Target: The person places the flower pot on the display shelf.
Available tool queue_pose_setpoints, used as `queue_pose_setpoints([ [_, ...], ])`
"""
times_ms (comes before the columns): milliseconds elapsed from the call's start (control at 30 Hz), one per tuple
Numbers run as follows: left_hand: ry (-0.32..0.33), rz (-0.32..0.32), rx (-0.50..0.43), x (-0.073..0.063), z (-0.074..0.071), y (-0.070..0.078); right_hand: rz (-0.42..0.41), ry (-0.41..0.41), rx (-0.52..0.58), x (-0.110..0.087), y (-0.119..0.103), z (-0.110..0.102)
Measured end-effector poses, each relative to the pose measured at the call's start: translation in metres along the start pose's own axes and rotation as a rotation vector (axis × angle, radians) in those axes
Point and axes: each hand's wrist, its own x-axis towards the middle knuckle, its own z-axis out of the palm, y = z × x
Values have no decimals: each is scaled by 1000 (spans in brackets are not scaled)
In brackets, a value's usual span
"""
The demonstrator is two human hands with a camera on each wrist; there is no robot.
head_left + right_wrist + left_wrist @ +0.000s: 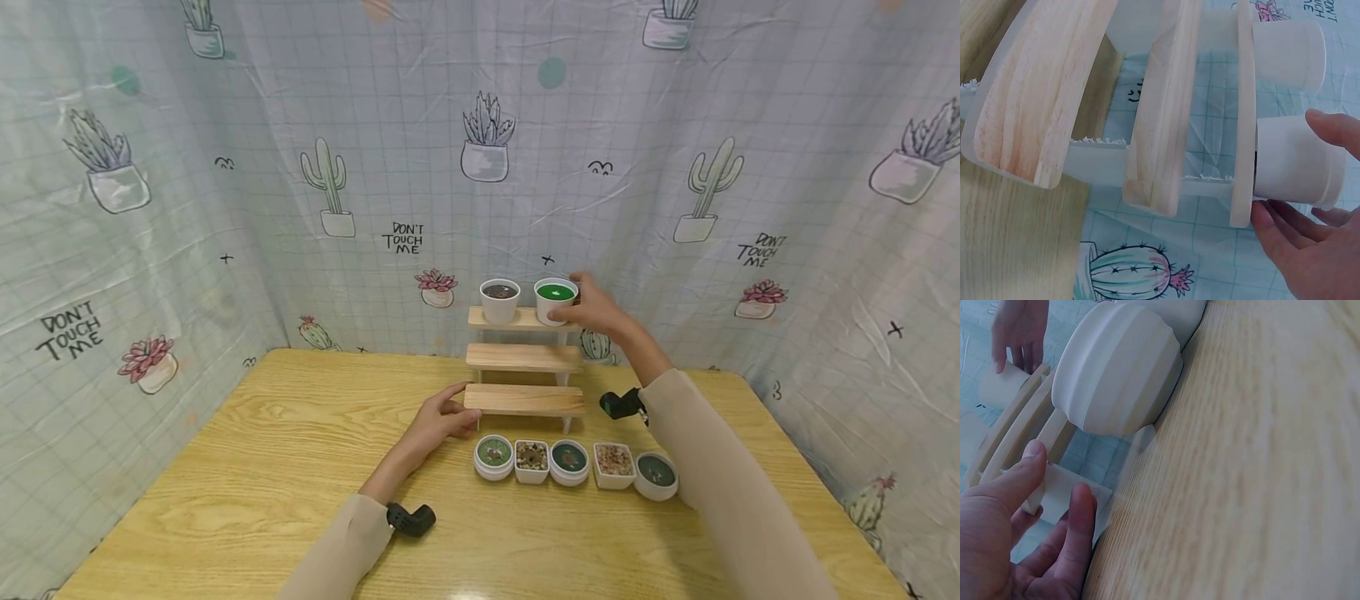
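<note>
1. Three wooden steps make up the stand (523, 357), and on its top step, towards the right end, sits the green-filled pot (553, 305), upright.
2. Right hand (596, 310) on it now: thumb in front, fingers round the far side, curled close and gripping that pot.
3. Left hand (442, 417) down at the stand's lowest step, thumb and fingers partly closed, holding its left end.
4. Up beside the green one, towards the stand's left end, the grey-filled pot (500, 304), with a gap between the two.
5. Tight at the back: the curtain (420, 108) hangs just behind the stand. Plenty of room left of it, though, where the table (315, 433) stretches wide.
6. In front of the stand, five small pots (569, 475) line up close, a narrow gap after the third, the right sleeve (720, 475) reaching past the last.
7. Only the head view gives us both fillings on the stand; the right wrist view adds fingertips near the top plank's end, and the left wrist view a ridged pot wall (1119, 372) before the stand.
</note>
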Motion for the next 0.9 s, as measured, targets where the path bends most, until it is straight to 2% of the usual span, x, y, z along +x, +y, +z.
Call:
queue_pose_setpoints([
  [333, 7, -2, 13, -2, -1, 1, 0, -56, 6, -12, 0, -7],
  [500, 9, -10, 21, -4, -2, 2, -55, -78, -4, -23, 1, -9],
  [667, 3, -5, 22, -2, -1, 3, -108, -86, -52, -39, 3, -11],
  [900, 13, -9, 24, 0, 1, 2, -99, -92, -102, -68, 9, -16],
])
